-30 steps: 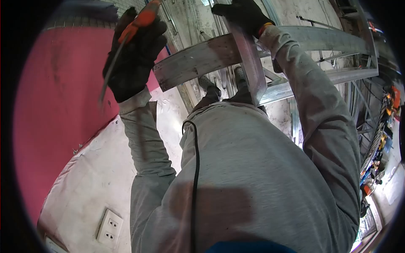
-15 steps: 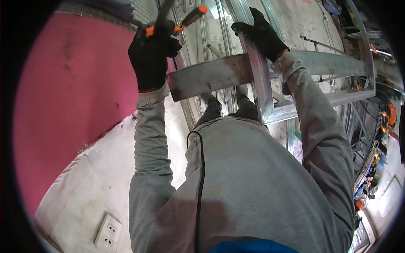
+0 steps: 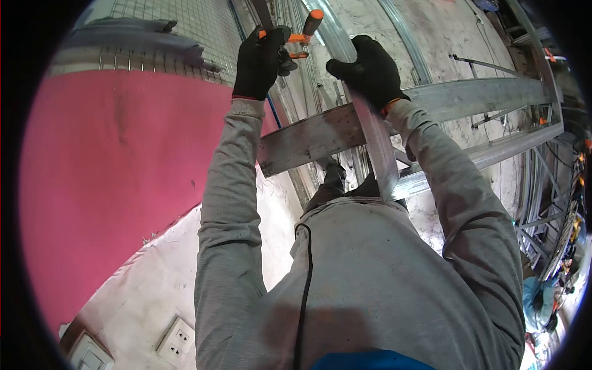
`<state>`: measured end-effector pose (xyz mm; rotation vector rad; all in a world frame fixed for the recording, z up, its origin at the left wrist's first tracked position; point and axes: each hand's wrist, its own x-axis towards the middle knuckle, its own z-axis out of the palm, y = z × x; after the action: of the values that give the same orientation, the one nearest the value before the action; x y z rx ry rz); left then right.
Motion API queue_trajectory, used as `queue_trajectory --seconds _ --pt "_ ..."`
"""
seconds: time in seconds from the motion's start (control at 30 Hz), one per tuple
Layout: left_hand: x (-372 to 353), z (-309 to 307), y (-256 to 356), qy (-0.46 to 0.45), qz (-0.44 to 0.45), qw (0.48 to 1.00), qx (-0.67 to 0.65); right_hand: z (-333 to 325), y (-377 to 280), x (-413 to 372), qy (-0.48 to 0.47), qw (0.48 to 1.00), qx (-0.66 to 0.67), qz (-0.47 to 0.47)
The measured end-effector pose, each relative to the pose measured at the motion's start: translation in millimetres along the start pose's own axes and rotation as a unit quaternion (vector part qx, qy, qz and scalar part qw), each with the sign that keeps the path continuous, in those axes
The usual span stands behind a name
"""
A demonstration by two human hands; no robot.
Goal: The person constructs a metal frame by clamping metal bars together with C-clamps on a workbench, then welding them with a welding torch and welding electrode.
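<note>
A bar clamp (image 3: 300,38) with orange jaws, a dark orange-tipped handle and a flat dark bar is in my left hand (image 3: 259,66), black-gloved and closed around it at the top of the view. My right hand (image 3: 371,75), also gloved, grips a metal channel (image 3: 377,145) of a frame, with the thumb on its left side. The channel crosses a wider, stained metal piece (image 3: 313,139) whose free end points left. Part of the clamp's bar is hidden behind the left glove.
To the left stands a pink wall panel (image 3: 123,166), with wire mesh (image 3: 209,21) above it. A wall outlet (image 3: 176,341) and a switch (image 3: 91,356) are at lower left. Long metal channels (image 3: 404,37) lie on the floor. Tools and a person in blue (image 3: 538,302) appear at far right.
My left hand has moved right and slightly up with the clamp, nearer the channel. The view has shifted, showing more mesh and the switch. My right hand keeps its grip on the frame.
</note>
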<state>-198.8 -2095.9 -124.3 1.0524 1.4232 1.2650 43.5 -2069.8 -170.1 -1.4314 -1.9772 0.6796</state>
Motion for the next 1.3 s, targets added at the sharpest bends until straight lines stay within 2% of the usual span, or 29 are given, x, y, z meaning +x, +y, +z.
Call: queue_trajectory --seconds 0.07,0.23,0.27,0.37,0.47,0.5,0.53,0.57,0.6,0.63,0.7,0.73,0.83,0.9,0.93,1.0,1.1,1.17,1.23,1.3 --pt "14 11 2 -0.075 -0.040 0.995 -0.049 -2 0 -1 -0.007 1.000 0.008 0.009" --pt "40 34 -3 -0.150 -0.105 0.983 -0.011 -2 -3 -1 -0.031 0.999 0.022 0.020" --pt "42 38 -5 -0.136 -0.046 0.989 0.027 -2 -1 0 -0.034 0.999 0.021 0.010" --pt "55 39 -8 -0.151 0.028 0.985 0.078 -3 3 -2 -0.043 0.998 0.050 0.018" --pt "63 27 -18 -0.217 -0.001 0.975 0.043 -7 18 -11 -0.086 0.994 0.067 0.028" --pt "63 24 -20 -0.220 -0.006 0.975 0.042 -17 14 -16 -0.099 0.991 0.084 0.029" --pt "64 21 -21 -0.217 -0.028 0.975 0.036 -28 10 -30 -0.090 0.996 0.011 0.009" --pt "67 23 -23 -0.214 -0.049 0.975 0.031 -35 6 -43 -0.089 0.996 0.009 0.013" --pt "57 31 -12 -0.174 -0.063 0.982 0.027 -42 5 -56 -0.052 0.998 -0.014 -0.014" --pt "56 37 -7 -0.178 -0.067 0.981 0.025 -48 3 -68 -0.016 0.998 -0.037 -0.041" --pt "58 35 -7 -0.162 -0.076 0.982 0.054 -54 -5 -82 -0.005 0.998 -0.041 -0.039" --pt "62 32 -5 -0.189 -0.115 0.975 0.015 -53 -10 -86 -0.009 0.996 -0.072 -0.047" --pt "79 21 -34 -0.171 -0.079 0.981 0.036 -49 -16 -85 -0.016 0.995 -0.100 -0.028" --pt "81 19 -27 -0.187 -0.077 0.978 0.042 -47 -13 -84 -0.018 0.995 -0.094 -0.024" --pt "80 16 -23 -0.214 -0.074 0.969 0.098 -46 -11 -85 -0.016 0.995 -0.093 -0.019" --pt "74 17 -15 -0.249 -0.070 0.951 0.170 -42 -7 -85 0.044 0.992 -0.103 -0.055" --pt "67 20 -6 -0.303 -0.077 0.937 0.156 -43 -6 -88 0.034 0.997 -0.058 -0.043" --pt "57 26 -8 -0.292 -0.070 0.941 0.158 -41 -3 -88 0.040 0.997 -0.057 -0.043" --pt "47 34 -12 -0.204 -0.066 0.970 0.115 -39 -1 -88 0.044 0.996 -0.056 -0.044" --pt "43 40 -8 -0.195 -0.065 0.972 0.114 -40 -2 -89 0.049 0.997 -0.033 -0.040"
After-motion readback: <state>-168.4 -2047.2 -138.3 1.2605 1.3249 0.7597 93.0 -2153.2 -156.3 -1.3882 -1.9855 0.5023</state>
